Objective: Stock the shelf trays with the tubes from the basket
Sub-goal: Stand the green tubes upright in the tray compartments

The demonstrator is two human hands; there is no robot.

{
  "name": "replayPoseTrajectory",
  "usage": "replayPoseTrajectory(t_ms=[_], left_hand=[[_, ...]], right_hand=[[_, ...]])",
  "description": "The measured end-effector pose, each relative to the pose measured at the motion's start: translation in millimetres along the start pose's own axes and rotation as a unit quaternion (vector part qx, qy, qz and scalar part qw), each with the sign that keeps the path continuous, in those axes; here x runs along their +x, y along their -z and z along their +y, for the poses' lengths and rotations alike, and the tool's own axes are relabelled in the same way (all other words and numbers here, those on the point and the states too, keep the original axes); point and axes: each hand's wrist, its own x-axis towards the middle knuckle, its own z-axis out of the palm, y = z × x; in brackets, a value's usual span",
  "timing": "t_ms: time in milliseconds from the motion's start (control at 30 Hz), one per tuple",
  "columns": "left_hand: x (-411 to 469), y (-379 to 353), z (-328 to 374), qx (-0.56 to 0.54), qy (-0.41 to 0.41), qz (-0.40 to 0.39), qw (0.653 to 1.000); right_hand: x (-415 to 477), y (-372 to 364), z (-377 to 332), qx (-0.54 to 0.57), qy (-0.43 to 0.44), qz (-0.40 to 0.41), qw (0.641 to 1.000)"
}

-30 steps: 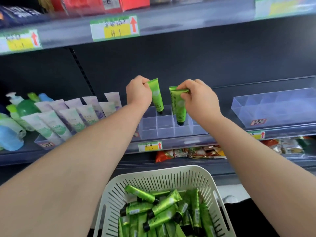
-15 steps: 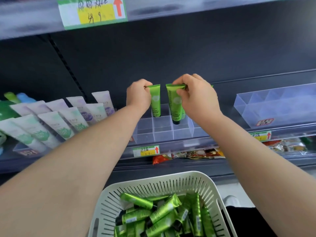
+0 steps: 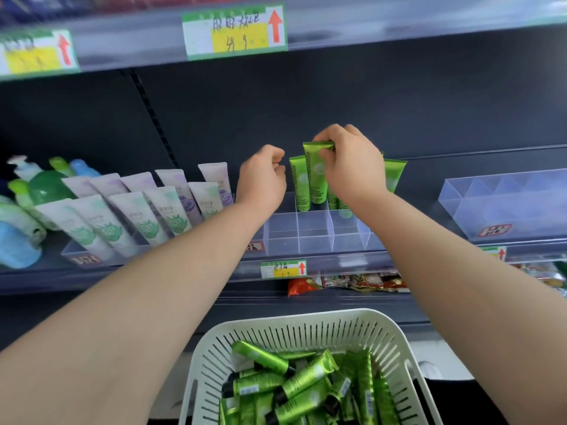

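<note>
Left hand and right hand both reach away from the near edge on bare forearms, passing over the white slotted basket. It sits nearest, low in the middle, and holds a loose heap of green tubes with dark caps, lying crossed over one another.

Past the basket, a lower shelf holds red and silver snack packets. Above them a small price tag with a red arrow is fixed to the shelf edge.

On that shelf stands the clear divided tray. Its near compartments hold nothing, and a few green tubes stand upright, cap down, in its far row. The left hand hovers at the tray's far left with its fingers curled in and nothing in them. It is just beside a standing tube, but contact cannot be made out. The right hand pinches the flat crimped top of the held tube, which hangs upright, cap down, right next to the standing one. Another green tube shows at the far right of this hand.

To the left, pale tubes lean back in rows, with green and blue bottles beyond them. To the right sits a second clear tray. Farthest and highest, a large price label hangs on the upper shelf.
</note>
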Motion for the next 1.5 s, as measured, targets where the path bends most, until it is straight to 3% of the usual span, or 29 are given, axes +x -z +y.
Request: replayPoseTrajectory(t_ms=[467, 667, 800, 1033, 1133, 1300, 1367, 1500], left_hand=[[-14.4, 6.7, -12.0, 0.079, -0.034, -0.077, 0.993], [-18.8, 11.3, -12.3, 0.084, -0.029, -0.081, 0.993], [-26.2, 18.4, -11.7, 0.075, -0.043, -0.067, 0.994], [-85.4, 9.0, -26.1, -0.037, -0.03, -0.052, 0.997], [-121.0, 0.3, -34.7, -0.054, -0.041, -0.054, 0.996], [-181.9, -16.8, -55.8, -0.043, -0.008, -0.13, 0.991], [-205.2, -25.2, -67.4, -0.014, 0.026, -0.18, 0.983], [-242.5, -40.7, -94.5, 0.071, 0.085, -0.314, 0.943]], right_hand=[[4.6, -41.2, 19.1, -0.085, -0.021, -0.097, 0.991], [4.3, -37.9, 14.9, -0.077, 0.005, -0.09, 0.993], [-15.5, -29.3, 10.4, -0.089, 0.045, -0.028, 0.995], [-104.0, -21.0, 18.3, -0.028, 0.064, 0.0, 0.998], [-150.0, -22.1, 27.9, -0.014, 0.062, -0.039, 0.997], [-217.9, -32.5, 47.3, -0.041, 0.035, -0.155, 0.986], [-241.9, -38.9, 53.9, -0.044, 0.005, -0.255, 0.966], [-286.3, -46.4, 58.3, -0.084, -0.032, -0.445, 0.891]])
